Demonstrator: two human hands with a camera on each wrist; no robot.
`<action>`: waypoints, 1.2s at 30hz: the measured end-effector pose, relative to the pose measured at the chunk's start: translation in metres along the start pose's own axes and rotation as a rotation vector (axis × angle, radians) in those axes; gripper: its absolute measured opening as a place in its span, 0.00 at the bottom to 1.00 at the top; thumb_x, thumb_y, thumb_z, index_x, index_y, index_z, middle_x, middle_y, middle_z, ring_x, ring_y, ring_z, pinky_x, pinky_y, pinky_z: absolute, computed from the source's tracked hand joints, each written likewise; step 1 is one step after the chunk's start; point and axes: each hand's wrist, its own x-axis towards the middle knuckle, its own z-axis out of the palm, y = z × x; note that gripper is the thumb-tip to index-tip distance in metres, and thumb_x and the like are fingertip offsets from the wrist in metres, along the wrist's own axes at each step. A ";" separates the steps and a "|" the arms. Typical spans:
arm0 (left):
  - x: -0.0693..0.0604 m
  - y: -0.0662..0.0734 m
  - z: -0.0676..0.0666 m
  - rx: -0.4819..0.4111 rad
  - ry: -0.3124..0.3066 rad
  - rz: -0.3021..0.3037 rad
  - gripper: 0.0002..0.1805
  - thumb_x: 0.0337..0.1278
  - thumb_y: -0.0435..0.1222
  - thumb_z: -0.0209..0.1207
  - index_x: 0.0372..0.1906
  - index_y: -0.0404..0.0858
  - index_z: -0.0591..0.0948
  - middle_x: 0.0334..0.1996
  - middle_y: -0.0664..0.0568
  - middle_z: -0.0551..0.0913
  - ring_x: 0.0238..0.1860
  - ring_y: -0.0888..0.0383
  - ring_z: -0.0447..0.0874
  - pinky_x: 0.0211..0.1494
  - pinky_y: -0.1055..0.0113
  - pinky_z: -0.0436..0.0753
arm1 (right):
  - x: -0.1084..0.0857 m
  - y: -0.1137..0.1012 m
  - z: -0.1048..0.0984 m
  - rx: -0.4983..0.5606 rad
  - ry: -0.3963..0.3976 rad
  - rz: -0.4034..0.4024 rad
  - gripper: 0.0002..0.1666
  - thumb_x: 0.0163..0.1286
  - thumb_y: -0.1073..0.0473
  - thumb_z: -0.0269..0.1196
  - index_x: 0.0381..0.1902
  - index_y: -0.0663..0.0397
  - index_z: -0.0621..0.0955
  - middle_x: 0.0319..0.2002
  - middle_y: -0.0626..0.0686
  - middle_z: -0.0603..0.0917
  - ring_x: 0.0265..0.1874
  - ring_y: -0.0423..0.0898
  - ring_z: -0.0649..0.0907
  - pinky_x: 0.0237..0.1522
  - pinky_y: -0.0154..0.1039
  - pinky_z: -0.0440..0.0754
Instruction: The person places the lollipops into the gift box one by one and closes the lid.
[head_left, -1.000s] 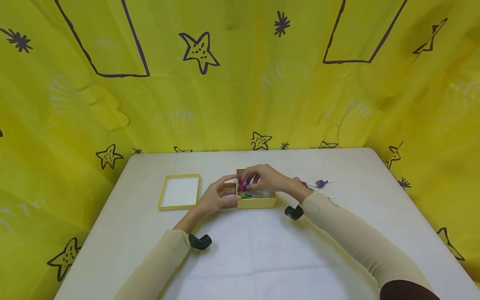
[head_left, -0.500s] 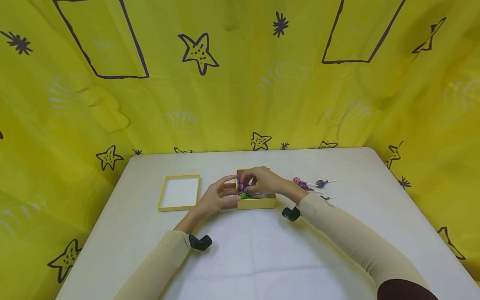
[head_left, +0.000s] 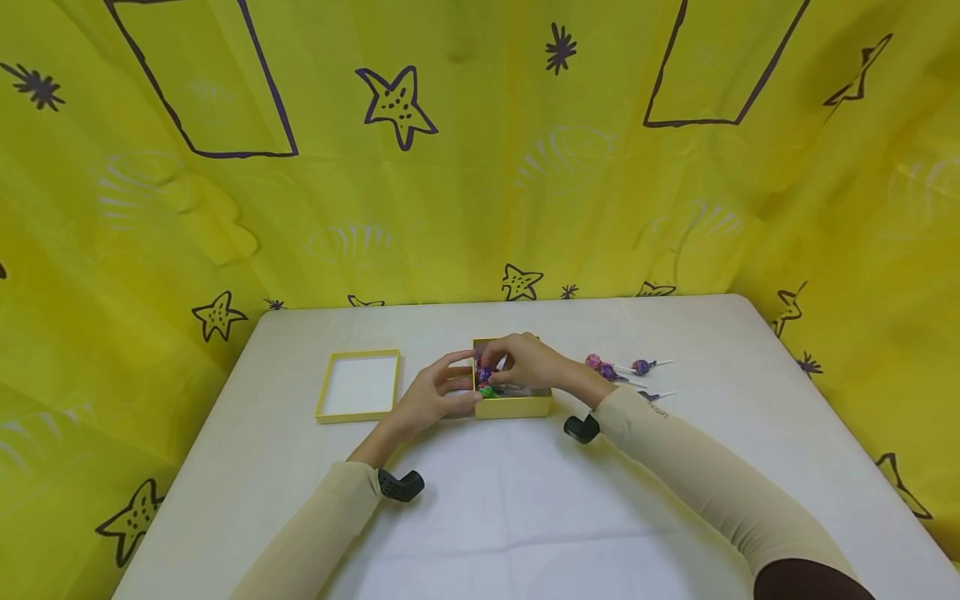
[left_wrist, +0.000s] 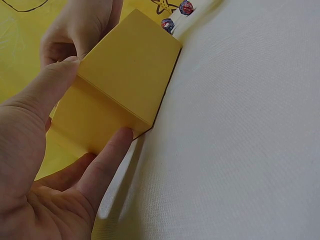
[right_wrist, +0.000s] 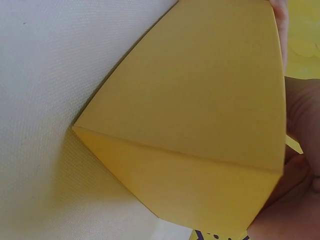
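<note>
A yellow box point(head_left: 513, 407) without its lid stands mid-table, with several wrapped lollipops inside, among them a green one point(head_left: 487, 391). Fairly straight fingers of my left hand point(head_left: 426, 397) press against the box's left wall. In the left wrist view, its thumb point(left_wrist: 52, 82) touches the upper edge. My right hand point(head_left: 528, 360) reaches into the box from above, its thumb and fingers pinching a purple-wrapped lollipop point(head_left: 483, 376) at the left side. The right wrist view shows mainly the box's outer walls point(right_wrist: 200, 85); the fingertips are hidden there.
The white-lined yellow lid point(head_left: 363, 383) lies left of the box. Several lollipops, including a pink one point(head_left: 593, 361) and a purple one point(head_left: 642, 367), lie to the right by the right forearm. Behind the white table point(head_left: 465, 500) hangs a yellow patterned curtain point(head_left: 465, 183).
My right hand has shifted slightly down and left within the box, then stayed nearly still, uncovering more of the lollipops on the table. My left hand has kept its place.
</note>
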 end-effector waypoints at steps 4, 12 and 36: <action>0.000 -0.001 -0.001 0.003 -0.003 0.008 0.41 0.63 0.32 0.69 0.78 0.47 0.65 0.71 0.36 0.70 0.66 0.40 0.75 0.58 0.58 0.85 | -0.001 -0.002 0.000 0.012 -0.005 0.007 0.10 0.69 0.64 0.70 0.48 0.53 0.86 0.45 0.52 0.88 0.40 0.47 0.86 0.46 0.37 0.87; 0.000 -0.001 -0.001 0.004 -0.005 0.005 0.40 0.63 0.32 0.69 0.77 0.48 0.66 0.71 0.37 0.70 0.67 0.40 0.75 0.59 0.58 0.84 | -0.002 -0.002 0.000 0.018 -0.008 0.001 0.11 0.69 0.64 0.70 0.48 0.54 0.85 0.45 0.51 0.88 0.41 0.47 0.86 0.47 0.37 0.87; 0.001 0.001 -0.001 0.002 0.013 -0.035 0.40 0.63 0.31 0.69 0.77 0.50 0.66 0.73 0.38 0.68 0.67 0.40 0.74 0.61 0.53 0.83 | -0.019 -0.002 -0.030 -0.021 -0.011 -0.116 0.23 0.69 0.61 0.71 0.60 0.56 0.81 0.45 0.56 0.88 0.39 0.46 0.86 0.47 0.40 0.86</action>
